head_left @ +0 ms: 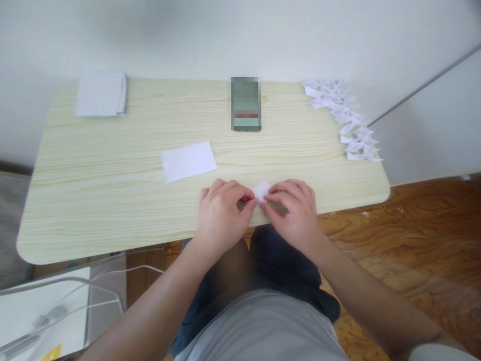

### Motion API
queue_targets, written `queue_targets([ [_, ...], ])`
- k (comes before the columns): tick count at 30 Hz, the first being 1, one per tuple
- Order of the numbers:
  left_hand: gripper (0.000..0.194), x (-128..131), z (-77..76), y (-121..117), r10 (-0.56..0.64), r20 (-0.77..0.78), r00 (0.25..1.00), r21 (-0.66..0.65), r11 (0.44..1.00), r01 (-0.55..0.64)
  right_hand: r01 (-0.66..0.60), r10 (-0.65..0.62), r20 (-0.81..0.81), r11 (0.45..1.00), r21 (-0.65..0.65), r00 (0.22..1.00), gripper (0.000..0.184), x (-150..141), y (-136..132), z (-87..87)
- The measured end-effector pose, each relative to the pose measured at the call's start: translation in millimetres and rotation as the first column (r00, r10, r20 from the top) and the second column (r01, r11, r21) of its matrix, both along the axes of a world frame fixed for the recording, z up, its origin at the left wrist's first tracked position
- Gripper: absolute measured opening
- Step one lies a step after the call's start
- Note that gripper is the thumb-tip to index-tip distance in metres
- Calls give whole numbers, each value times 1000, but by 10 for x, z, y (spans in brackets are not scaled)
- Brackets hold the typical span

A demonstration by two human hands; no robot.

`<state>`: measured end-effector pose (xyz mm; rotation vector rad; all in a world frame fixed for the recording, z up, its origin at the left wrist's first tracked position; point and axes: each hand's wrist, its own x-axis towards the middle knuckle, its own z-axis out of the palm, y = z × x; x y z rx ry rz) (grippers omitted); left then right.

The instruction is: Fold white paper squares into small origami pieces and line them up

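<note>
A small folded piece of white paper (262,190) is pinched between both hands just above the front edge of the wooden table (112,200). My left hand (225,208) grips its left side with thumb and index finger. From the right, my right hand (295,208) holds it by thumb and fingertips. The fingers cover part of the paper, so its full shape is hidden. Beyond my left hand lies a flat white paper rectangle (188,161), touched by neither hand.
At the back left corner sits a stack of white paper (100,94). A phone (246,104), blurred out, is at the back middle against the wall. Several folded white paper pieces (349,115) line the right edge. Cables (108,273) hang over a white surface below left.
</note>
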<state>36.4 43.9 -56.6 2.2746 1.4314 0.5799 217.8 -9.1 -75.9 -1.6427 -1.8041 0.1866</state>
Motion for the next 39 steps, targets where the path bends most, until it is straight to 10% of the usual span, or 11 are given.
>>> queue_targets([
  [39, 13, -159, -112, 47, -97, 84, 992, 33, 995, 95, 13, -13, -13, 1000, 27, 1000, 7, -23, -5, -24],
])
